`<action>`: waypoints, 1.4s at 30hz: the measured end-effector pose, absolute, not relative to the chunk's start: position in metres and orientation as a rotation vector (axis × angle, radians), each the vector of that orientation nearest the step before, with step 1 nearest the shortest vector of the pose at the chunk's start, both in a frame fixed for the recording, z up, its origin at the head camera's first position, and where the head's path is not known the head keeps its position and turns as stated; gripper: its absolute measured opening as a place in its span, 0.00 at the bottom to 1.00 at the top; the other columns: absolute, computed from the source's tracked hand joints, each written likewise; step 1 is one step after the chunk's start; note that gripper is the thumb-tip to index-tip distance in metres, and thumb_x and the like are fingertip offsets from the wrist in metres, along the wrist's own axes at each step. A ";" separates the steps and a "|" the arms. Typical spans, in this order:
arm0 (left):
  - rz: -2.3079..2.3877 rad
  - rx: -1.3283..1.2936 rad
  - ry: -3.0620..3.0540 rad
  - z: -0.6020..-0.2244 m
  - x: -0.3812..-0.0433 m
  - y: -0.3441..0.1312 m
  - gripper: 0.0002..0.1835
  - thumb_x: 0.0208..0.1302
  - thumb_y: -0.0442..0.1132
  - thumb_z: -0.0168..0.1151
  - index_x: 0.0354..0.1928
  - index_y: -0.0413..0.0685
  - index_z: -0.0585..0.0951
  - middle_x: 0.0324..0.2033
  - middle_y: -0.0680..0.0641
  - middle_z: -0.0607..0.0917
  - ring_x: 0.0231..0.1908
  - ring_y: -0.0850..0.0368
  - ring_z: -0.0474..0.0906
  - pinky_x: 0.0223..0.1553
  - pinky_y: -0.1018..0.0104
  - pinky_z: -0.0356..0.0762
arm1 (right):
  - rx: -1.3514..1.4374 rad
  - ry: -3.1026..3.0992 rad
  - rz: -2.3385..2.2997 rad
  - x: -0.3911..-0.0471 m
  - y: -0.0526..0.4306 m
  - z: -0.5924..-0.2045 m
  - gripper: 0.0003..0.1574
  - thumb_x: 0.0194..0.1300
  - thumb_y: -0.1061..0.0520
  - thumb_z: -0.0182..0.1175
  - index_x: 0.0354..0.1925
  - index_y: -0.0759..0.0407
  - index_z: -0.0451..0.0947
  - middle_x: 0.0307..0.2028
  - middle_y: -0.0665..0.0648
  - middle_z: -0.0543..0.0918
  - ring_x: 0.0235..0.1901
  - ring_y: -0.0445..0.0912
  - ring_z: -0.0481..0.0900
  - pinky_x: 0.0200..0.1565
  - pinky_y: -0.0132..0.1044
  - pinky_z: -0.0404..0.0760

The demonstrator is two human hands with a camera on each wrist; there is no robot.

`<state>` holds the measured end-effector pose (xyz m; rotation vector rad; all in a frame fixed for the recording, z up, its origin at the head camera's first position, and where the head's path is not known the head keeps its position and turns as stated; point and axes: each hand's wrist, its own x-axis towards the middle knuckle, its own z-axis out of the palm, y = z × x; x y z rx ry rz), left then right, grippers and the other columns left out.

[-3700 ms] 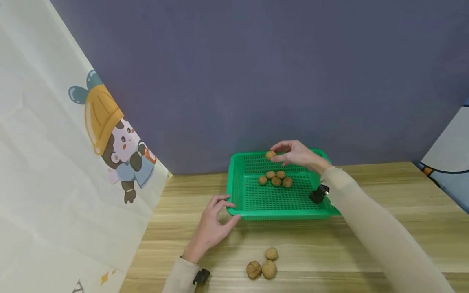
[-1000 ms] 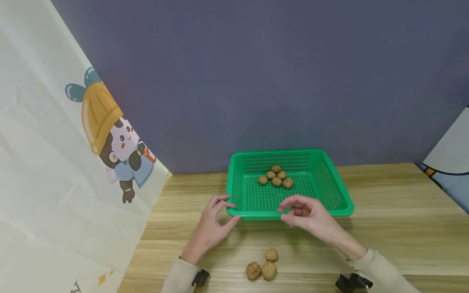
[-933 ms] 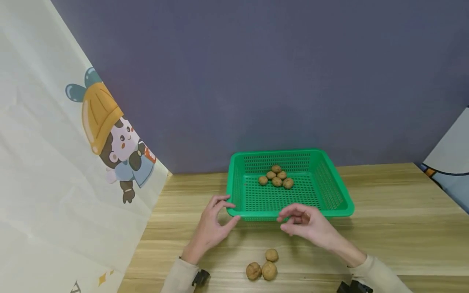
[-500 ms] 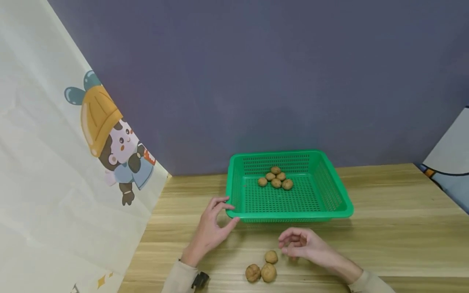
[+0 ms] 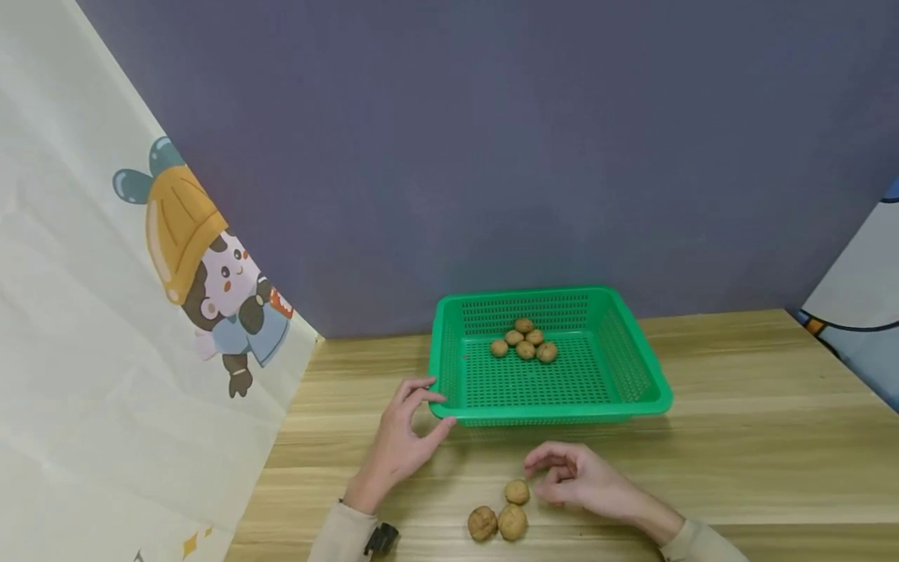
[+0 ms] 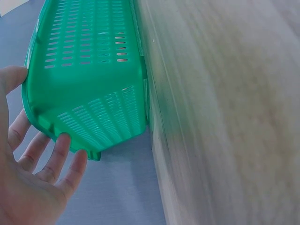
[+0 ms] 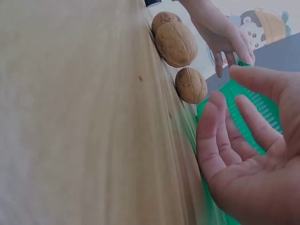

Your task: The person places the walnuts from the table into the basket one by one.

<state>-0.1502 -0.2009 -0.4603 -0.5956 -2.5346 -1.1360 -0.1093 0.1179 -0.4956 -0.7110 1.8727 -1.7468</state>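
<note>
1. Head view: dark grey backdrop (image 5: 456, 156), biggest thing, behind everything.
2. Wood-grain counter (image 5: 744, 406) carries the lot.
3. Green basket (image 5: 555, 410) sits upright at the counter's back.
4. Left hand (image 5: 396, 449): same spot as before, thumb and fingers apart, touching the rim at the near-left corner. Probably steadying it.
5. Right hand (image 5: 586, 480): the main change. Has come down from over the basket to the counter; fingers loosely bent, thumb apart, nothing held. Right wrist view shows a gap to the nearest walnut.
6. Six walnuts (image 5: 525, 350) inside the basket, towards the back; the rearmost is the latest in, so that placement looks done.
7. Three loose walnuts (image 5: 513, 522) on the counter in front, clustered, not moved. Judged: six in, three out.
</note>
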 end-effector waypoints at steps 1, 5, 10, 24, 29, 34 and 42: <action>-1.139 -0.595 -2.533 -0.460 -0.150 -0.201 0.18 0.61 0.55 0.69 0.48 0.56 0.82 0.62 0.55 0.74 0.64 0.53 0.72 0.62 0.47 0.75 | -0.714 1.895 -1.735 -0.109 0.117 -0.496 0.26 0.64 0.61 0.64 0.58 0.71 0.71 0.54 0.76 0.77 0.36 0.39 0.83 0.36 0.32 0.84; -1.138 -0.601 -2.528 -0.460 -0.150 -0.201 0.17 0.61 0.55 0.69 0.48 0.56 0.82 0.62 0.55 0.74 0.64 0.54 0.72 0.61 0.47 0.76 | -0.705 1.970 -1.671 -0.105 0.113 -0.495 0.26 0.63 0.59 0.66 0.57 0.66 0.73 0.45 0.68 0.82 0.34 0.40 0.82 0.31 0.32 0.83; -1.133 -0.606 -2.520 -0.460 -0.150 -0.201 0.18 0.61 0.55 0.69 0.47 0.55 0.82 0.62 0.55 0.74 0.63 0.53 0.73 0.61 0.46 0.77 | -0.725 2.016 -1.622 -0.101 0.109 -0.496 0.25 0.63 0.57 0.67 0.57 0.62 0.75 0.35 0.60 0.84 0.31 0.40 0.82 0.28 0.32 0.82; -1.112 -0.608 -2.537 -0.462 -0.151 -0.201 0.18 0.62 0.56 0.67 0.48 0.54 0.81 0.62 0.54 0.74 0.64 0.53 0.72 0.61 0.48 0.76 | -0.752 2.201 -1.475 -0.096 0.104 -0.496 0.20 0.62 0.54 0.69 0.53 0.53 0.80 0.38 0.52 0.85 0.27 0.36 0.79 0.27 0.32 0.81; -1.114 -0.611 -2.540 -0.462 -0.151 -0.201 0.19 0.63 0.56 0.67 0.48 0.54 0.82 0.62 0.54 0.74 0.64 0.53 0.72 0.61 0.48 0.77 | -0.754 2.238 -1.452 -0.096 0.103 -0.496 0.20 0.62 0.53 0.69 0.52 0.52 0.80 0.38 0.50 0.85 0.28 0.35 0.79 0.27 0.31 0.81; -1.108 -0.611 -2.528 -0.460 -0.151 -0.201 0.18 0.62 0.55 0.68 0.47 0.54 0.82 0.62 0.55 0.74 0.64 0.54 0.72 0.60 0.49 0.78 | -0.744 2.244 -1.443 -0.096 0.103 -0.496 0.19 0.62 0.52 0.68 0.52 0.52 0.81 0.40 0.50 0.85 0.29 0.35 0.79 0.28 0.31 0.81; -1.141 -0.630 -2.504 -0.461 -0.151 -0.201 0.17 0.62 0.54 0.68 0.47 0.54 0.81 0.62 0.53 0.74 0.65 0.52 0.72 0.58 0.48 0.79 | -0.749 2.299 -1.393 -0.097 0.100 -0.495 0.22 0.63 0.48 0.68 0.54 0.52 0.81 0.41 0.47 0.85 0.30 0.33 0.78 0.28 0.30 0.80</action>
